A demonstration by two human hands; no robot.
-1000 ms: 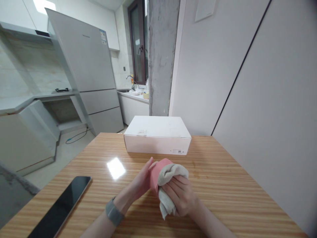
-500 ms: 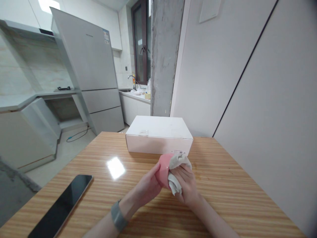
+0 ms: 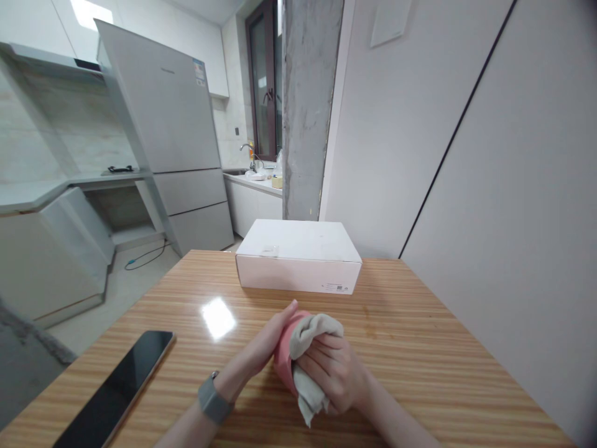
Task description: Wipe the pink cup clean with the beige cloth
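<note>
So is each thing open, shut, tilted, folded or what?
Pink round cup: tilted
Pale grey cloth: bunched at the cup's mouth
Left hand: holding the cup
Right hand: gripping the cloth
White cardboard box: closed
Black flat rectangular phone: screen dark
Tall grey fridge: doors shut
Curved silver tap: running or not, can't tell

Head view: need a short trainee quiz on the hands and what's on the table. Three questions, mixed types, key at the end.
1. True or false: the phone lies on top of the white box.

2. Multiple choice: what does the left hand touch?
A) the white box
B) the pink container
C) the phone

3. Fill in the blank: the light cloth at the opening of the pink container is gripped by the ____ hand.

Key:
1. False; the phone lies on the table, left of both hands.
2. B
3. right
</note>
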